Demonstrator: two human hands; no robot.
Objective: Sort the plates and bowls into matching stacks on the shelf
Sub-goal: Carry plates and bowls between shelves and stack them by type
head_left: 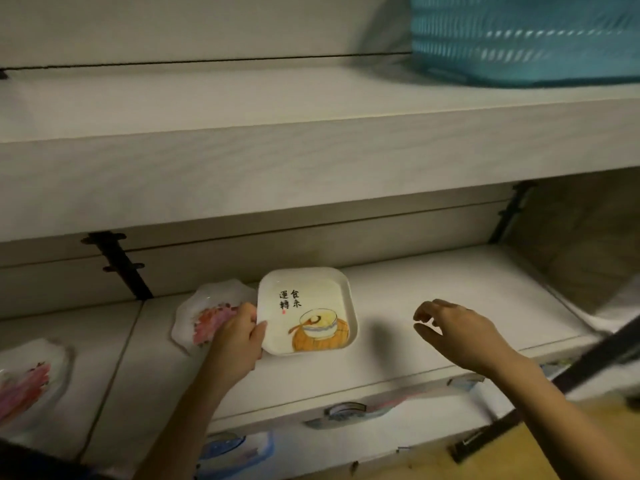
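Grips the white square plate (304, 310) at its left rim with the left hand (239, 336), thumb on top of the rim and fingers curled round the edge. Holds nothing in the right hand (450, 327): hovers over the lower shelf (467, 289) to the right of that plate, well apart from it, fingers loosely curled, thumb and forefinger parted. Square plate near the middle of the lower shelf, face up, printed with dark characters and a painted bowl on an orange base; cannot tell whether resting on the board or raised just off it. Just to its left, partly hidden by the left hand, a wavy-edged flowered plate (207, 313) with a pink print, on the same shelf. Farther left, at the picture's edge, a second flowered plate (31, 375) of the same kind, blurred. Below the shelf's front edge, blurred blue-patterned dishes (235, 445), shapes hard to tell. On the back wall behind the nearer flowered plate, a slanted black bracket (119, 265). Above, the thick pale upper shelf (311, 150), carrying a teal slatted basket (526, 36) at the right.
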